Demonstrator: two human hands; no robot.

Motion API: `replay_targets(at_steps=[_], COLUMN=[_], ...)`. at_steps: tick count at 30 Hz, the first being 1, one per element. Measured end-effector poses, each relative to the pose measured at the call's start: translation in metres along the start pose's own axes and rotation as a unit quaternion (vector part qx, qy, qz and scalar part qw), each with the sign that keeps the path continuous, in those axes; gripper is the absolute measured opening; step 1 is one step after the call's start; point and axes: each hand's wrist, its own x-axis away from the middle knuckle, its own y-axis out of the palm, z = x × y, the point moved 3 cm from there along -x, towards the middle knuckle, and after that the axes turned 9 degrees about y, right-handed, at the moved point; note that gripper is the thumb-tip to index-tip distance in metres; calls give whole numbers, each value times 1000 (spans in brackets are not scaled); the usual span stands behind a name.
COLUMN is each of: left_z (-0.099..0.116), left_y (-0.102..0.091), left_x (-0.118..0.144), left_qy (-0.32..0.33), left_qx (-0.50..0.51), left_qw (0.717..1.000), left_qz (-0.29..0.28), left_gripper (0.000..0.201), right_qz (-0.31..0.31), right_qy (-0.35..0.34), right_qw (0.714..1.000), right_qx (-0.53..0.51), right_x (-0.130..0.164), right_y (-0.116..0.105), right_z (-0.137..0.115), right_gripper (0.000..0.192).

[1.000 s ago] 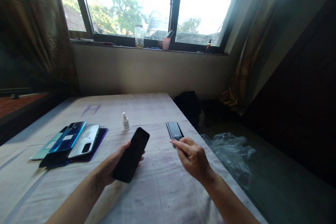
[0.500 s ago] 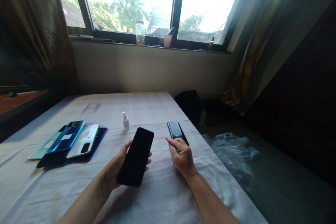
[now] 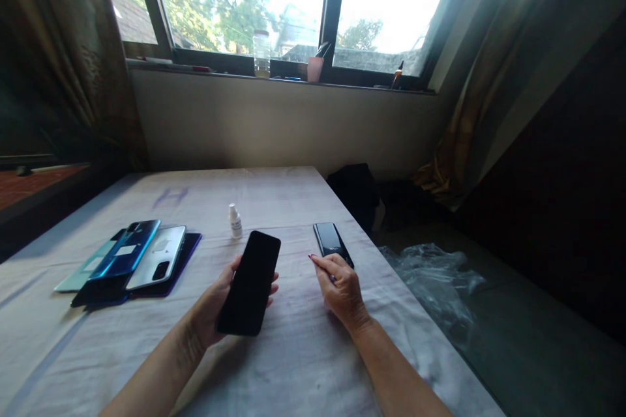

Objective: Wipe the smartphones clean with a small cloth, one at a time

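Observation:
My left hand (image 3: 214, 309) is wrapped round a black smartphone (image 3: 250, 283), its dark screen tilted up towards me. Fingertips show along the phone's right edge. On the right, my right hand (image 3: 341, 288) is closed in a pinch with a small red tip at the fingers; whatever it grips is too small to make out. Just beyond that hand a second dark, glossy phone (image 3: 331, 239) lies on the cloth, partly covered by the hand. A small white dropper bottle (image 3: 235, 223) stands upright past the left hand's phone.
At the left lie several overlapping phones or back panels, among them a blue one (image 3: 139, 241) and a silver one (image 3: 159, 257). They rest on a white-clothed table (image 3: 274, 186). Crumpled clear plastic (image 3: 435, 273) lies beyond its right edge. A jar (image 3: 261, 55) and pink cup (image 3: 315, 69) stand on the windowsill.
My left hand and its phone have shifted slightly up and left in the view. The right hand keeps its pinch and has barely moved.

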Motion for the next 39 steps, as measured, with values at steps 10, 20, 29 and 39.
replay_targets(at_steps=[10, 20, 29, 39], left_z=[0, 8, 18, -22], left_y=[-15, -23, -24, -23], left_x=[-10, -15, -16, -17], left_qy=[-10, 20, 139, 305], left_qx=[-49, -148, -395, -685], left_qw=[998, 988, 908, 661], left_qz=[42, 40, -10, -35], left_gripper=[45, 48, 62, 49], right_qz=[-32, -54, -52, -44], right_qy=[-58, -139, -129, -87], right_qw=[998, 987, 989, 991], right_qx=[18, 50, 49, 89], right_x=[2, 6, 6, 4], right_y=[-2, 0, -2, -2], right_z=[-24, -46, -52, -40], right_gripper=[30, 33, 34, 32])
